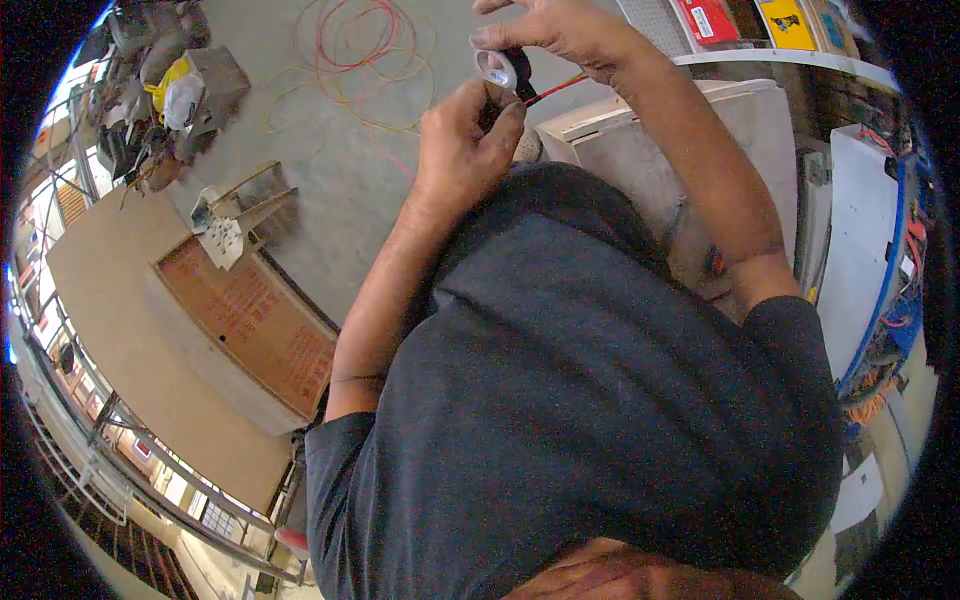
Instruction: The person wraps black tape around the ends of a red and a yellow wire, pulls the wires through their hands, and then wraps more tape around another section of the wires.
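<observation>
Seen from above, two bare arms reach forward. The left arm [385,275] is nearly straight, its hand [465,138] curled, thumb bent in toward the fingers. The right arm [705,165] bends at the elbow and angles inward; its hand [565,32] is slightly farther forward, fingers parted and pointing left, partly cut off at the top edge. The hands are close together.

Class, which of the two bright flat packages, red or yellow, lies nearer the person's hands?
The red package with the white label, nearer the right hand; the yellow package bears a black figure and lies farther off.
</observation>
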Available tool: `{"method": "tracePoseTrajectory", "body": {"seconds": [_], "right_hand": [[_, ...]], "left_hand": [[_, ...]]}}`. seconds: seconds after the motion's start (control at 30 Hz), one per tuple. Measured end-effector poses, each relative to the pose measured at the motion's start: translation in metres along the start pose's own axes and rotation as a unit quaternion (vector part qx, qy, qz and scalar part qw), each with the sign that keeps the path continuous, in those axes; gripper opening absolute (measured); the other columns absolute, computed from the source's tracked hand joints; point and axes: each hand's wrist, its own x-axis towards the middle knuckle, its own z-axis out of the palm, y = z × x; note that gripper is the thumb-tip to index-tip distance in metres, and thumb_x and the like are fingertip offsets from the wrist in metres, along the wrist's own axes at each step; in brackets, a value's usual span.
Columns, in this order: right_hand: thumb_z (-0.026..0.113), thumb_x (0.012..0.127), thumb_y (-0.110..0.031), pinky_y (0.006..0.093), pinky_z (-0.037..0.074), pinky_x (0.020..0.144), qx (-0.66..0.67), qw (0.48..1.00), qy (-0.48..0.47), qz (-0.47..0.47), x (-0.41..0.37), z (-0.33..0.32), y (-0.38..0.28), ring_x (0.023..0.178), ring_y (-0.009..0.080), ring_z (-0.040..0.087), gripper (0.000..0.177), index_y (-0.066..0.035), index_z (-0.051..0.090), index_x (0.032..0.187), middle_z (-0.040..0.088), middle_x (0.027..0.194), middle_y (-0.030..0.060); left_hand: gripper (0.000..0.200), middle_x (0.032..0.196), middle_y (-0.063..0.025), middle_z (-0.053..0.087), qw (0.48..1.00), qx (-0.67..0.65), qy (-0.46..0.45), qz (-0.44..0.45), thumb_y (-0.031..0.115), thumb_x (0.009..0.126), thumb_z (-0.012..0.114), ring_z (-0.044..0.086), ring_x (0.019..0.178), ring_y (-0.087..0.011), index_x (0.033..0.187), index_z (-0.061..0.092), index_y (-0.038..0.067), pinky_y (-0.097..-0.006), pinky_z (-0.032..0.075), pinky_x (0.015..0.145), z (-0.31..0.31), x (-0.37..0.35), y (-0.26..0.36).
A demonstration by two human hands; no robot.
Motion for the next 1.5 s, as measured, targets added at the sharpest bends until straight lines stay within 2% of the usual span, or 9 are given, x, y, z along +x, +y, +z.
{"method": "tracePoseTrajectory", "body": {"seconds": [0.27, 0.37, 0.53, 0.63, 0.77, 0.83, 0.93, 1.17, 1.5], "right_hand": [[0.069, 0.085, -0.02, 0.0297, 0.05, 0.078, 0.008, 0.995, 0.086, -0.044, -0.061, 0.033, -0.048, 0.084, 0.0166, 0.063, 0.045, 0.005, 0.055, 0.12, 0.068, 0.09, 0.014], [0.069, 0.083, -0.025, 0.0254, 0.047, 0.073, -0.093, 0.978, 0.124, -0.142, -0.078, 0.04, -0.021, 0.075, 0.0099, 0.059, 0.05, 0.003, 0.052, 0.122, 0.063, 0.079, 0.0037], [0.069, 0.082, -0.025, 0.032, 0.049, 0.08, -0.065, 0.973, 0.178, -0.132, -0.09, 0.044, 0.014, 0.081, 0.0208, 0.066, 0.044, 0.001, 0.057, 0.116, 0.069, 0.088, 0.0138], [0.061, 0.083, -0.023, 0.0343, 0.049, 0.081, -0.128, 0.973, 0.152, -0.117, -0.085, 0.041, 0.006, 0.083, 0.0242, 0.066, 0.035, -0.001, 0.061, 0.11, 0.069, 0.088, 0.0155], [0.055, 0.082, -0.025, 0.0364, 0.049, 0.08, -0.078, 0.979, 0.132, -0.136, -0.063, 0.036, 0.009, 0.082, 0.0279, 0.066, 0.034, 0.0, 0.065, 0.103, 0.068, 0.088, 0.0162], [0.052, 0.082, -0.019, 0.026, 0.04, 0.057, -0.063, 0.982, 0.13, -0.124, -0.054, 0.037, 0.013, 0.062, 0.0095, 0.048, 0.027, 0.001, 0.065, 0.096, 0.055, 0.069, 0.0007], [0.054, 0.081, -0.027, 0.0388, 0.05, 0.072, -0.131, 0.98, 0.131, -0.073, -0.047, 0.034, 0.026, 0.077, 0.0275, 0.065, 0.032, -0.001, 0.067, 0.093, 0.067, 0.082, 0.0179], [0.059, 0.08, -0.021, 0.0348, 0.048, 0.064, -0.056, 0.974, 0.206, -0.072, -0.055, 0.057, 0.03, 0.065, 0.0194, 0.06, 0.022, -0.001, 0.067, 0.09, 0.063, 0.073, 0.0141], [0.069, 0.086, -0.026, 0.0314, 0.05, 0.073, 0.001, 0.982, 0.146, -0.121, -0.043, 0.043, 0.048, 0.075, 0.0166, 0.064, 0.032, -0.003, 0.064, 0.108, 0.067, 0.079, 0.0078]], "left_hand": [[0.017, 0.079, -0.0051, 0.06, 0.997, -0.042, 0.049, -0.031, 0.016, 0.093, 0.056, 0.055, 0.074, -0.0126, 0.09, 0.059, -0.001, -0.0279, 0.047, 0.07, -0.009, 0.013, -0.012], [0.024, 0.067, -0.0059, 0.059, 0.997, -0.015, 0.059, 0.04, 0.023, 0.091, 0.056, 0.052, 0.06, -0.0127, 0.086, 0.058, 0.0, -0.0301, 0.043, 0.056, -0.016, 0.015, -0.009], [0.023, 0.068, 0.0017, 0.053, 0.946, -0.296, -0.018, -0.131, 0.023, 0.09, 0.059, 0.045, 0.06, -0.0063, 0.083, 0.059, 0.001, -0.0223, 0.034, 0.053, -0.029, 0.012, 0.004], [0.015, 0.067, 0.0031, 0.052, 0.991, -0.125, 0.037, -0.019, 0.019, 0.091, 0.063, 0.041, 0.057, -0.0039, 0.088, 0.06, 0.005, -0.0217, 0.03, 0.048, -0.017, 0.013, 0.012], [0.017, 0.069, 0.0003, 0.055, 0.988, -0.135, 0.074, 0.016, 0.015, 0.088, 0.065, 0.046, 0.062, -0.0053, 0.084, 0.059, 0.001, -0.0218, 0.036, 0.054, -0.007, 0.018, 0.008], [0.016, 0.069, 0.0036, 0.052, 0.989, -0.091, 0.111, 0.035, 0.019, 0.092, 0.063, 0.043, 0.062, -0.0035, 0.09, 0.06, 0.004, -0.0206, 0.033, 0.054, -0.001, 0.02, -0.003], [0.016, 0.07, 0.0034, 0.052, 0.993, -0.037, 0.101, 0.039, 0.019, 0.093, 0.061, 0.042, 0.06, -0.0039, 0.091, 0.06, 0.003, -0.0215, 0.033, 0.052, 0.0, 0.02, -0.012], [0.021, 0.074, -0.0003, 0.055, 0.978, -0.17, 0.062, -0.108, 0.02, 0.089, 0.061, 0.048, 0.067, -0.0084, 0.087, 0.06, -0.001, -0.0255, 0.04, 0.059, -0.009, 0.014, 0.006], [0.016, 0.07, -0.0058, 0.064, 0.989, 0.034, 0.117, 0.079, 0.013, 0.082, 0.069, 0.056, 0.063, -0.0084, 0.085, 0.062, -0.001, -0.0259, 0.047, 0.058, -0.013, 0.016, 0.019]]}}
